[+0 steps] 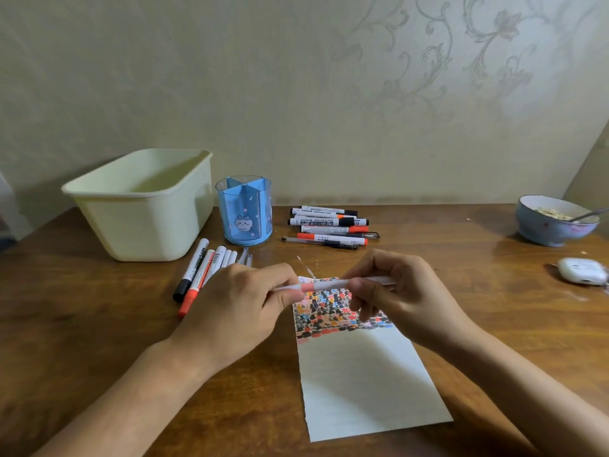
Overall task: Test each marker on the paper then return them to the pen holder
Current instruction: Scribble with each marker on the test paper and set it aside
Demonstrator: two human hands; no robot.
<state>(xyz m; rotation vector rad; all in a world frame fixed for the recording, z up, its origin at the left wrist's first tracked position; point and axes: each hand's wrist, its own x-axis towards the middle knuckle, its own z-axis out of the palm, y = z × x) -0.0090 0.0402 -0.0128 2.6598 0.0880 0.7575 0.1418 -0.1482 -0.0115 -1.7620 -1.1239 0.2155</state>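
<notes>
Two hands pinch one marker (329, 285): left hand (237, 311) at its cap, right hand (395, 298) on the light, stiff, smooth barrel.

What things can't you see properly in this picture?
- Pen, head view: its ends are hidden inside the left hand and right hand, and it is blurred, so cap on or off is unclear.
- Paper: both hands cover part of the scribbles.
- White markers beside the pen holder: the left hand hides their near ends.
- Bowl: contents blurred.
</notes>
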